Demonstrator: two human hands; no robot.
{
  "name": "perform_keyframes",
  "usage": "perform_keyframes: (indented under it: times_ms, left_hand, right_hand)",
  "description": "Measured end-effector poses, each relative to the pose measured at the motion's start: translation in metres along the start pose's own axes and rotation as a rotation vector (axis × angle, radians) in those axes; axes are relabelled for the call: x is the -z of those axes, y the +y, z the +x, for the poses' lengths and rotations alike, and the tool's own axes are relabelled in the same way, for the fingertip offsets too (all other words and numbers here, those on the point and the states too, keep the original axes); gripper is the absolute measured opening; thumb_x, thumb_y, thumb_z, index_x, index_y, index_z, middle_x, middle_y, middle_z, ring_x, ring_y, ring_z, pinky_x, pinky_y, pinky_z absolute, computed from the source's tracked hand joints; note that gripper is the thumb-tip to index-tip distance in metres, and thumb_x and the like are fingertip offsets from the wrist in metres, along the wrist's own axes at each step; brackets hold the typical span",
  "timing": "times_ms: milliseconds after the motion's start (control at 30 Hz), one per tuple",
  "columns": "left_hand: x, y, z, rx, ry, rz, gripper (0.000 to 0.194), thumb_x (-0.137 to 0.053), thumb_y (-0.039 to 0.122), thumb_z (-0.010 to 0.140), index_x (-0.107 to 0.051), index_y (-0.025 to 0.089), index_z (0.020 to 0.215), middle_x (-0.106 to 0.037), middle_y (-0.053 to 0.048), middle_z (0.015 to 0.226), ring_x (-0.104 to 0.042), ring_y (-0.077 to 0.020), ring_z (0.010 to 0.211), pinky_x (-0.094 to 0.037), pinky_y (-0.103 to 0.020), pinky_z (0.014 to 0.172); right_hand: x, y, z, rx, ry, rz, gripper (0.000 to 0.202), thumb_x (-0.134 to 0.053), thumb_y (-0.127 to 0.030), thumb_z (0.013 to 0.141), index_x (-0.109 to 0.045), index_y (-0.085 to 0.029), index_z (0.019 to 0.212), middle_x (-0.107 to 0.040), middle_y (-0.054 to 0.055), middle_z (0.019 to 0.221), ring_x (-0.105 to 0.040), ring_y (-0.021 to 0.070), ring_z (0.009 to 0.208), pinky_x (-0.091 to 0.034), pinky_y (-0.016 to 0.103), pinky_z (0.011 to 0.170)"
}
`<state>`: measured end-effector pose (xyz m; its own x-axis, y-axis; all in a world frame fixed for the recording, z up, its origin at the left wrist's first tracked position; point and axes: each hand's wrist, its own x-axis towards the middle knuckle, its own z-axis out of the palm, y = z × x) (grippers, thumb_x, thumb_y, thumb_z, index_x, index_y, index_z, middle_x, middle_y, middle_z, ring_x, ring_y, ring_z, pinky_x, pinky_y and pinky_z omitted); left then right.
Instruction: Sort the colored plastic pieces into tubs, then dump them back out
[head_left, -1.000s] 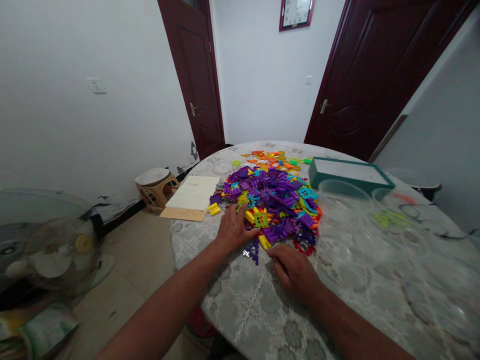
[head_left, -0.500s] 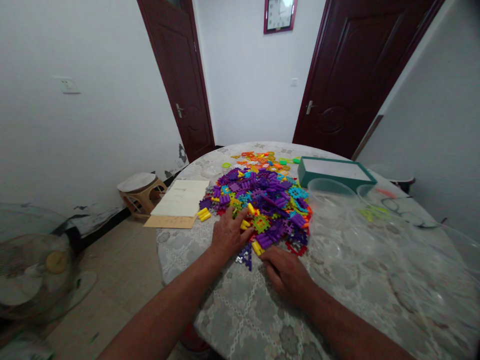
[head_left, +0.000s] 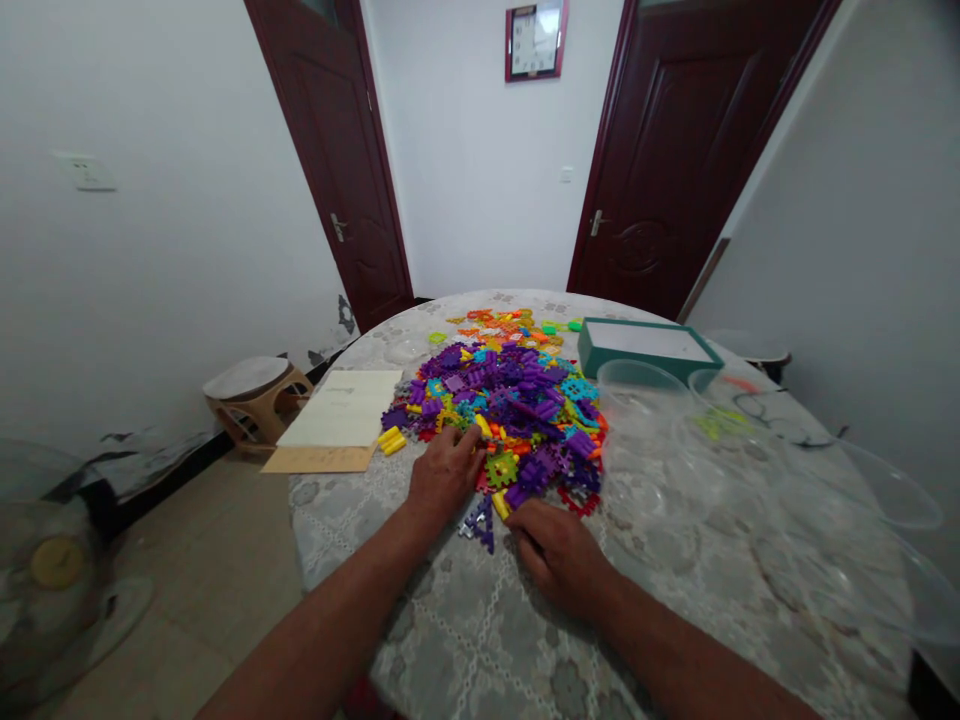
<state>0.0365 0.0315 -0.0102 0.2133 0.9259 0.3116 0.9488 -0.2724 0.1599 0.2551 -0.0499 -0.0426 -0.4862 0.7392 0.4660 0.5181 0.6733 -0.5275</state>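
A heaped pile of plastic building pieces [head_left: 517, 385], mostly purple with blue, yellow, green and red ones among them, lies on the table in front of me. My left hand [head_left: 448, 470] is at the pile's near left edge, its fingers bent and drawn together; what they pinch is hidden. A yellow piece [head_left: 482, 427] shows just beyond those fingertips. My right hand [head_left: 553, 545] rests at the near edge, closed, with its fingertips on a yellow block [head_left: 501, 504]. A green gear-like piece [head_left: 501, 469] lies between the hands, and a purple triangular piece [head_left: 484, 525] lies nearer me.
Clear plastic tubs [head_left: 652, 450] stand on the right, before a green-edged white box [head_left: 649, 343]. Orange pieces [head_left: 495, 325] spread behind the pile. On the left are a sheet of paper [head_left: 341, 408], a brown card [head_left: 319, 460] and a yellow block [head_left: 391, 441].
My left thumb and fingers have closed together over the yellow pieces at the pile's edge. My right hand stays closed at the yellow block. The whole view has shifted slightly.
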Motion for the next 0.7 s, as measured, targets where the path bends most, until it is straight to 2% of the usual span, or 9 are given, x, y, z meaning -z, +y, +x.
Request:
perform_keyframes:
  times_ms: [133, 267, 367, 500, 633, 700]
  left_hand:
    - [-0.001, 0.002, 0.003, 0.013, -0.041, 0.064, 0.028, -0.048, 0.043, 0.107, -0.063, 0.032, 0.129, -0.065, -0.007, 0.115, -0.064, -0.0246, 0.102, -0.047, -0.03, 0.072]
    - [-0.004, -0.008, 0.008, 0.003, -0.042, 0.028, 0.025, -0.044, 0.031, 0.107, -0.065, 0.029, 0.122, -0.067, -0.008, 0.116, -0.066, -0.0234, 0.101, -0.05, -0.031, 0.076]
    - [-0.009, -0.022, 0.011, 0.014, 0.031, -0.101, 0.026, -0.045, 0.024, 0.104, -0.066, 0.026, 0.12, -0.069, -0.01, 0.117, -0.068, -0.0239, 0.099, -0.053, -0.033, 0.081]
    - [-0.01, -0.038, 0.014, 0.045, 0.193, -0.363, 0.025, -0.051, 0.021, 0.096, -0.069, 0.023, 0.115, -0.074, -0.009, 0.109, -0.069, -0.026, 0.105, -0.054, -0.039, 0.094]
    - [0.006, -0.04, 0.015, 0.17, 0.27, -0.55, 0.021, -0.057, 0.028, 0.093, -0.07, 0.024, 0.108, -0.075, -0.005, 0.099, -0.069, -0.0238, 0.091, -0.054, -0.037, 0.089]
    - [0.018, -0.035, 0.017, 0.265, 0.286, -0.673, 0.017, -0.063, 0.035, 0.091, -0.07, 0.024, 0.102, -0.074, -0.003, 0.095, -0.067, -0.022, 0.085, -0.054, -0.035, 0.083]
  right_hand:
    - [-0.001, 0.0, 0.001, 0.003, 0.001, -0.001, 0.027, -0.054, -0.006, 0.092, -0.067, -0.021, 0.11, -0.071, 0.007, 0.096, -0.067, 0.0207, 0.088, -0.05, 0.031, 0.077]
    - [-0.002, 0.001, 0.001, -0.012, 0.002, -0.001, 0.025, -0.055, -0.007, 0.093, -0.067, -0.021, 0.11, -0.071, 0.006, 0.097, -0.067, 0.0199, 0.088, -0.051, 0.03, 0.078]
    - [-0.002, 0.001, 0.001, -0.002, 0.018, -0.023, 0.025, -0.054, -0.007, 0.094, -0.067, -0.02, 0.112, -0.071, 0.008, 0.101, -0.067, 0.0214, 0.092, -0.052, 0.033, 0.082]
    - [0.001, -0.003, 0.004, 0.017, 0.029, -0.075, 0.032, -0.055, -0.006, 0.093, -0.067, -0.019, 0.12, -0.073, 0.011, 0.11, -0.065, 0.0252, 0.101, -0.054, 0.039, 0.089]
    - [0.003, -0.004, 0.006, 0.021, 0.032, -0.084, 0.036, -0.056, -0.005, 0.093, -0.066, -0.019, 0.125, -0.072, 0.013, 0.118, -0.063, 0.0266, 0.106, -0.054, 0.043, 0.093]
    - [0.003, -0.003, 0.005, 0.036, 0.045, -0.083, 0.035, -0.056, -0.005, 0.093, -0.066, -0.019, 0.123, -0.073, 0.013, 0.114, -0.063, 0.0267, 0.104, -0.055, 0.043, 0.091]
